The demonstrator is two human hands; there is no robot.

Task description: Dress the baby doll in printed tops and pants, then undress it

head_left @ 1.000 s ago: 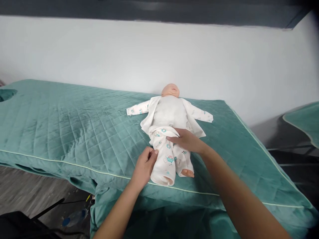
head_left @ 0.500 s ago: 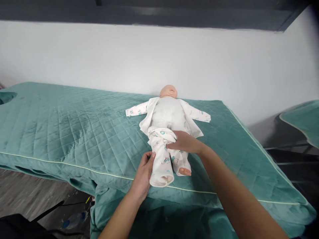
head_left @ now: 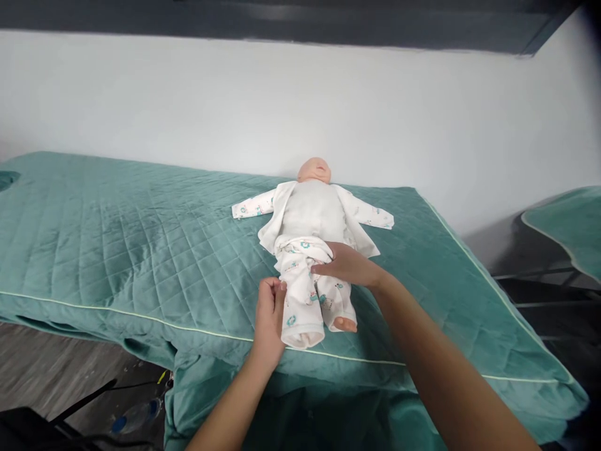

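Observation:
A baby doll lies on its back, its bald head toward the wall. It wears an open white jacket with printed sleeves stretched out sideways. Printed white baby trousers are bunched around its hips and cover its legs. Toes poke out of the trouser leg on the right; in the left one no foot shows. My right hand grips the trousers near the waist, some fingers hidden behind the cloth. Beside the left trouser leg, my left hand is closed, with thumb and fingers pinching the cloth's outer edge.
The doll lies on a green quilted bed cover near its front edge. A white wall stands behind, with a dark ledge overhead. On the floor at lower left lies a plastic bottle. Another green covered surface is at right.
My left hand has shifted slightly up along the trouser leg, its fingers more curled. The right hand keeps its hold at the waist. The whole view has moved a little.

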